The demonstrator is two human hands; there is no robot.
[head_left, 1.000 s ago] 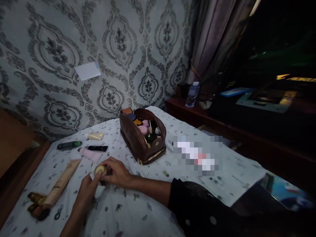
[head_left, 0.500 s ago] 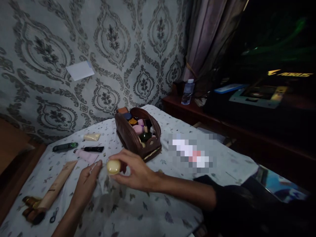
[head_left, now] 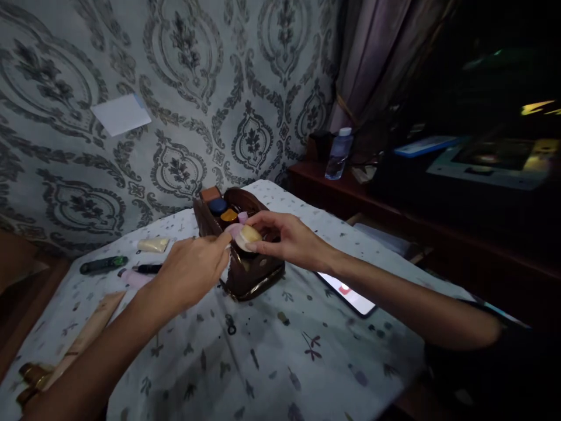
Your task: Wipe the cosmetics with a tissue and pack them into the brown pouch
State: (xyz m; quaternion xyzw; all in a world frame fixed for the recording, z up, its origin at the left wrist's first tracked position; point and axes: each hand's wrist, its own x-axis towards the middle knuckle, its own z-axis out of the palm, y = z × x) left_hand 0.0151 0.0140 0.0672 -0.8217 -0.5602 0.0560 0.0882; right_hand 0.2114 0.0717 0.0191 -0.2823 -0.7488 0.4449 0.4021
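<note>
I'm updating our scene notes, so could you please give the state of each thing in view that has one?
Brown bag, open, with items inside
Round yellowish container, held at the bag's opening
Right hand, gripping that container
Left hand, at the bag, grip unclear
Phone, lying flat, screen lit
Bottle, upright, capped
Cream tube, lying flat
Peach tube, lying flat, partly hidden
Curtain, gathered

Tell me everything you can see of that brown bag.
The bag is dark brown, leather-looking, with a gold-toned zip. It stands open-topped on the patterned cloth, a blue item and an amber item showing inside. The left hand and right hand, which holds a yellowish item, are near its opening; contact is unclear.
</note>
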